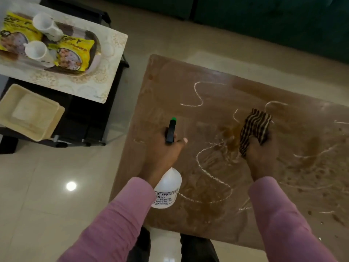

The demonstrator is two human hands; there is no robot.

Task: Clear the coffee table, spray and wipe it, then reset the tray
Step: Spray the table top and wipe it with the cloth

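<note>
The brown coffee table fills the right half of the view, its top wet with streaks and foamy lines. My left hand grips a white spray bottle with a black head and green nozzle, held over the table's left part. My right hand presses a brown striped cloth flat on the tabletop near its middle. The tray sits on a side table at the upper left, holding two white cups and two yellow snack packets.
The side table has a pale patterned top and a dark frame. A beige empty tray lies on its lower shelf. A dark green sofa runs along the far side. Glossy floor tiles lie at the left.
</note>
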